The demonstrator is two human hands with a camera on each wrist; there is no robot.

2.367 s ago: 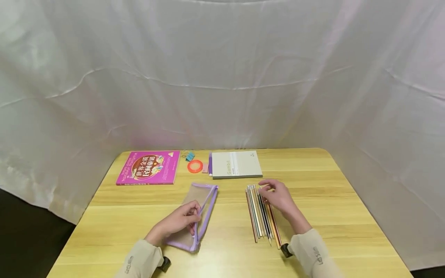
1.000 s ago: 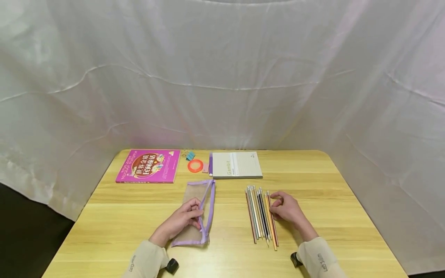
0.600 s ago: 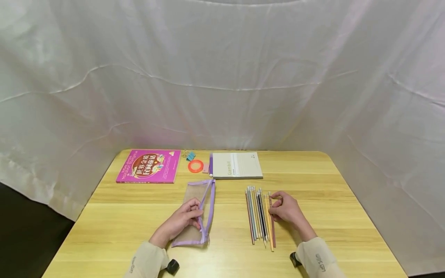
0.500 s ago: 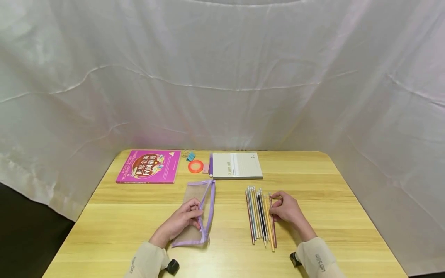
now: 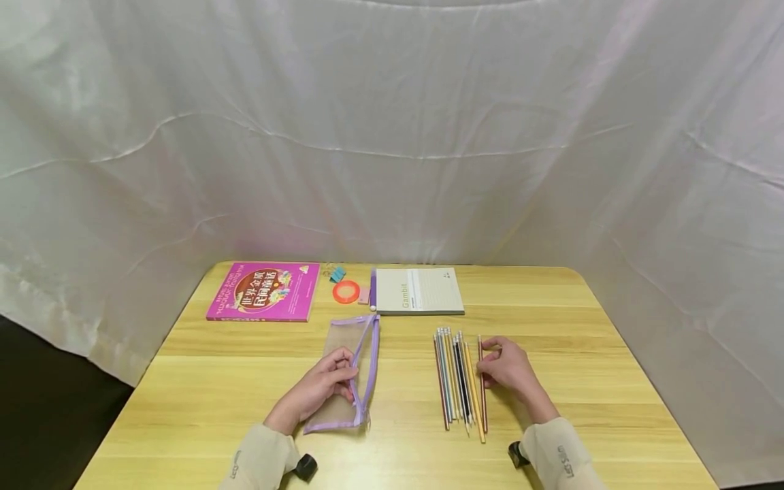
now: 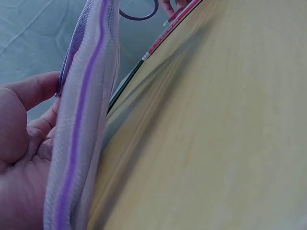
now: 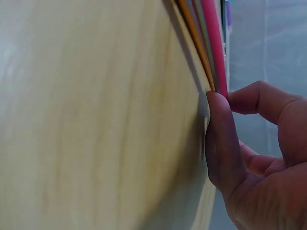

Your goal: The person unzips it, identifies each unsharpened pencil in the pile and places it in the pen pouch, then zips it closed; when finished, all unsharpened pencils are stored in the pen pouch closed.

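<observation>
My left hand (image 5: 324, 382) pinches the zip edge of a see-through mesh zip pouch (image 5: 346, 335) with purple trim, whose mouth gapes toward the right. In the left wrist view the purple zip band (image 6: 79, 124) stands up beside the thumb. Between thumb and finger my right hand (image 5: 510, 367) pinches a dark red pencil (image 5: 484, 412), the rightmost one; it looks bright pink (image 7: 215, 43) in the right wrist view. Just left of it, a yellow-orange pencil (image 5: 475, 401) and several more pencils (image 5: 448, 374) lie side by side, mostly with their silvery ends pointing away.
Along the back of the wooden table (image 5: 404, 449) lie a pink book (image 5: 269, 292), teal binder clips (image 5: 337, 274), an orange-red tape roll (image 5: 346, 292), a small pink block (image 5: 364, 295), a purple pen (image 5: 373, 292) and a grey notebook (image 5: 422, 292). Pale curtains (image 5: 392, 170) hang behind.
My right hand came from the pencils' far ends to the row's right side and took the dark red pencil, now slightly apart from the yellow-orange one. The pouch turned a little, its mouth wider.
</observation>
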